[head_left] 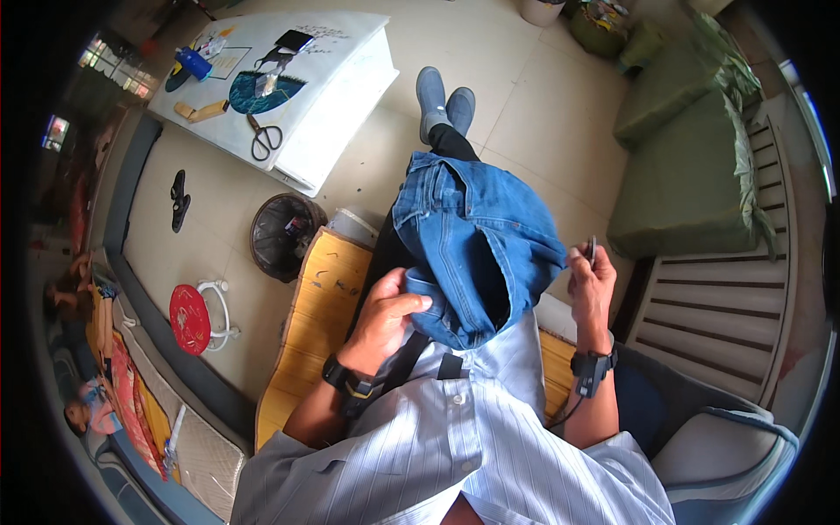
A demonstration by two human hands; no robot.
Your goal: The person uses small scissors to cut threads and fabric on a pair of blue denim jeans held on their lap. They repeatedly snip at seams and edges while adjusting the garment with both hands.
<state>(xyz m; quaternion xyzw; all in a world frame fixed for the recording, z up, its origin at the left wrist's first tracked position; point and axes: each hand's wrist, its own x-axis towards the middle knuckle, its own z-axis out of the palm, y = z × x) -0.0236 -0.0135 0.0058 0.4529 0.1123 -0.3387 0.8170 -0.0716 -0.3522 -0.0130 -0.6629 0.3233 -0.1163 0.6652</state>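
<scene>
Blue denim jeans (472, 236) lie bunched across my lap, their seams and a dark opening turned upward. My left hand (389, 311) grips a folded part of the denim at the lower left of the bundle. Just right of the jeans, my right hand (591, 280) is raised with its fingers closed on a small dark metal object (592, 249), too small to name. My legs stretch forward beneath the jeans, ending in grey-blue shoes (430, 101).
A white table (337, 70) at upper left bears scissors (264, 136) and a blue bottle. Bin (284, 236), red stool (188, 319), yellow seat mat (297, 350) are left. Green padded furniture (674, 201) and slatted bench (709, 324) are right. Another person (87, 407) reclines at far left.
</scene>
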